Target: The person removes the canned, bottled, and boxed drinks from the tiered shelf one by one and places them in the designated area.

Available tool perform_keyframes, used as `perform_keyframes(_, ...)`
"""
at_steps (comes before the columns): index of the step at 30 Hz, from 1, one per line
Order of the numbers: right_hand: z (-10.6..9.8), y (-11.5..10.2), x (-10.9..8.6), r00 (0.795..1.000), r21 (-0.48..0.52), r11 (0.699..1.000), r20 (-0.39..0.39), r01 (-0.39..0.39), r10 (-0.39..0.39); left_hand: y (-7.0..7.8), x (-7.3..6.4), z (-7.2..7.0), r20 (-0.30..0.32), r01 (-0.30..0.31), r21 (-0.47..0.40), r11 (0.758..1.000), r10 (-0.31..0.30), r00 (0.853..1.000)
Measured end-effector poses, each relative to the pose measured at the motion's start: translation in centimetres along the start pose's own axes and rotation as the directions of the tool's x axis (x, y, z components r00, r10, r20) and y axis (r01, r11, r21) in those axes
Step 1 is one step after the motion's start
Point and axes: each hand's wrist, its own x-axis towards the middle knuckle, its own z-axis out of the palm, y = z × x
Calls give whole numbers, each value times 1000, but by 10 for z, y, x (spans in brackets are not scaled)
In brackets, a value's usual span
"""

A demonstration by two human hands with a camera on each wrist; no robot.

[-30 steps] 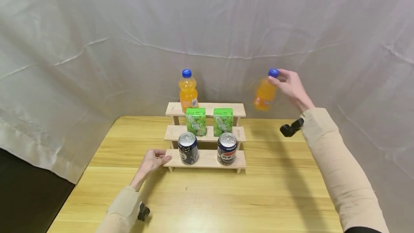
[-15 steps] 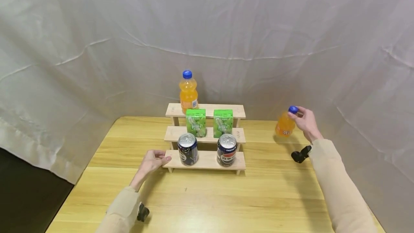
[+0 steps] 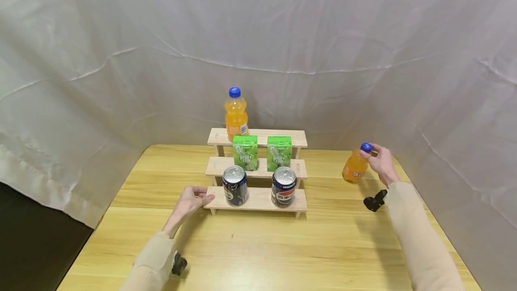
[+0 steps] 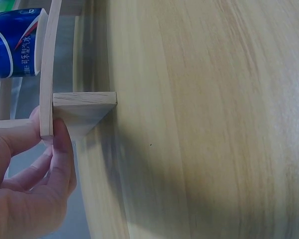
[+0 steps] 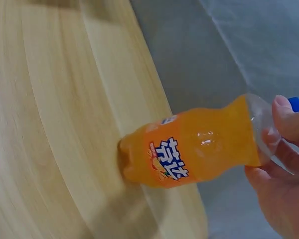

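Fanta bottle (image 3: 353,169) sits off to your right, at the far right of the surface (image 3: 258,250) and well apart from the three-tier wooden rack (image 3: 261,167). Your right grip (image 3: 379,161) is closed on it, pinching the neck (image 5: 261,119) just below the blue cap (image 3: 366,147). From that grip the body lies downward and toward the rack, long axis near upright, cap end slanting out to your right; how much it truly tilts is unclear. Its base (image 5: 127,159) is at the surface or just over it; you cannot tell which. Your left grip (image 3: 191,200) is far from the bottle, pinching the left end of the lowest tier (image 3: 258,197), beside one of two Pepsi cans (image 3: 235,190). Another orange soda bottle (image 3: 236,118) stands toward the top tier's (image 3: 261,136) left end, behind green drink cartons (image 3: 278,158).
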Motion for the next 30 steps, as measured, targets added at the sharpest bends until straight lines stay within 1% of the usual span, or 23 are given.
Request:
perform_keyframes(3, -5, -9, 1, 999, -38, 998, 36, 41, -40, 0, 1, 1, 5, 0, 2, 1000, 0, 1000)
perform_keyframes(5, -9, -26, 2, 994, -76, 993, 68, 86, -81, -1, 1, 1, 9, 0, 1, 1000, 0, 1000)
perform_keyframes(8, -11, -69, 6, 981, -136, 976, 115, 169, -154, -1, 1, 1, 16, 3, -3, 1000, -3, 1000)
perform_keyframes(10, -6, -106, 10, 968, -148, 962, 134, 231, -212, -1, 0, 1, 17, 5, -7, 1000, -5, 1000)
perform_keyframes(11, -2, -124, 12, 958, -152, 951, 142, 270, -249, -1, 0, 0, 17, 8, -9, 1000, -8, 1000)
perform_keyframes(13, 12, -161, 15, 936, -136, 933, 164, 333, -310, -1, 0, 0, 17, 6, -8, 1000, -6, 1000)
perform_keyframes(16, 41, -209, 18, 901, -103, 908, 210, 405, -379, 1, 0, -1, 23, 5, -8, 1000, -5, 1000)
perform_keyframes(19, 76, -245, 18, 873, -45, 899, 264, 436, -410, 2, 0, -2, 23, 0, -3, 1000, 0, 1000)
perform_keyframes(21, 99, -262, 16, 861, -5, 899, 289, 439, -419, 2, 0, -3, 19, 0, -1, 1000, 0, 1000)
perform_keyframes(22, 110, -269, 16, 857, 17, 900, 299, 436, -421, 2, -1, -3, 18, -1, 1, 1000, 1, 1000)
perform_keyframes(25, 138, -284, 13, 852, 66, 906, 318, 418, -416, 2, -1, -3, 18, 3, -7, 1000, -3, 1000)
perform_keyframes(27, 154, -291, 12, 854, 86, 913, 325, 400, -405, 2, -1, -3, 20, 6, -15, 1000, -6, 1000)
perform_keyframes(30, 172, -297, 12, 864, 108, 924, 329, 366, -381, 2, -1, -3, 17, 8, -20, 1000, -8, 1000)
